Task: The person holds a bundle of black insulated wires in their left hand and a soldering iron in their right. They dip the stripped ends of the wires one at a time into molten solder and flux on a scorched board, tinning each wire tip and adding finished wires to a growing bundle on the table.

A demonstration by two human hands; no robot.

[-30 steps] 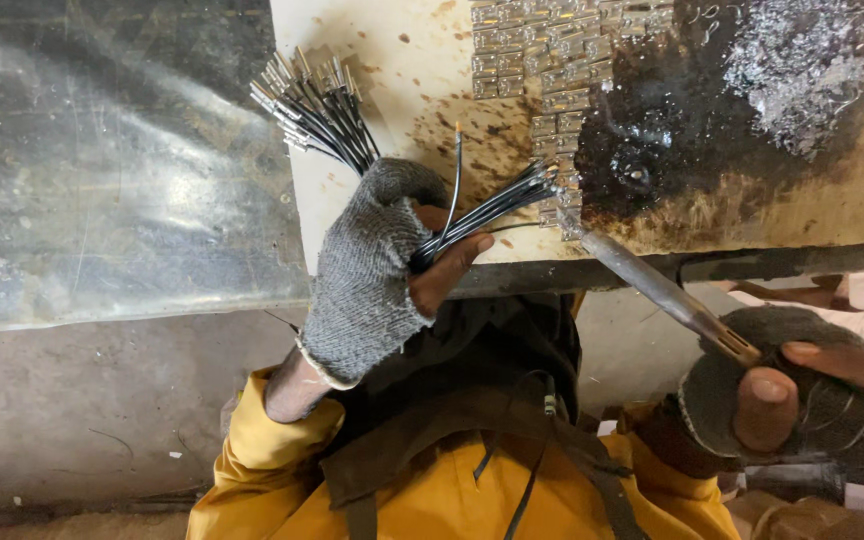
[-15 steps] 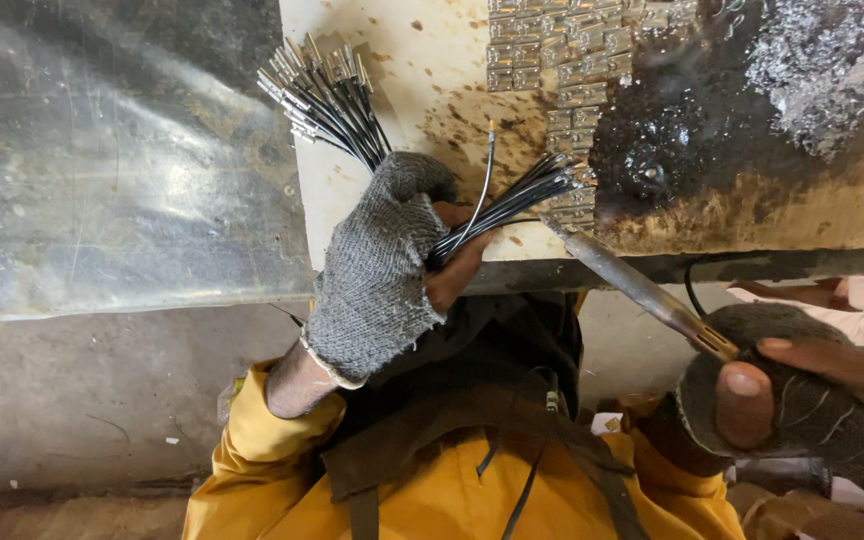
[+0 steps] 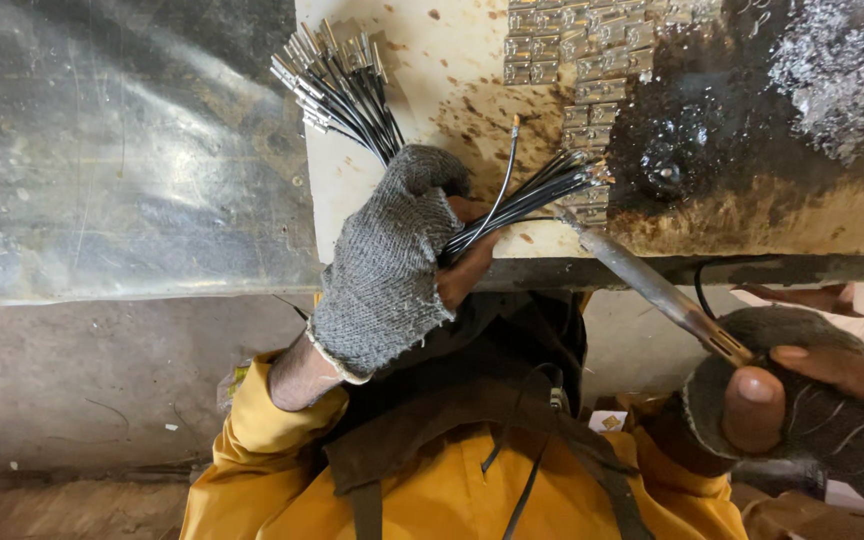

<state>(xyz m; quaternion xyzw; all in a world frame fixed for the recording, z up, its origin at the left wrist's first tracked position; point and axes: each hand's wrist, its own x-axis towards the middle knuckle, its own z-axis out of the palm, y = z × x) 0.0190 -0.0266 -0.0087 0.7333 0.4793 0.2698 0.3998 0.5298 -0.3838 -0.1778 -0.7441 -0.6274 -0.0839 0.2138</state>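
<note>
My left hand, in a grey knit fingerless glove, grips a bundle of thin black wires with small metal tips. The bundle fans out above the fist and its other ends reach right over the board. One wire curves up apart from the rest. My right hand, in a dark glove, holds a soldering iron by its handle. The iron's tip touches the wire ends beside rows of small metal terminals on the stained work board.
A dark burnt patch and a heap of silvery solder scraps cover the board's right part. A clear plastic sheet lies at left. My yellow sleeves and dark apron fill the bottom. Concrete floor shows at lower left.
The view shifted slightly. My left hand with the wire bundle stays at the board edge, and the iron's tip remains at the wire ends. My right hand barely moved.
</note>
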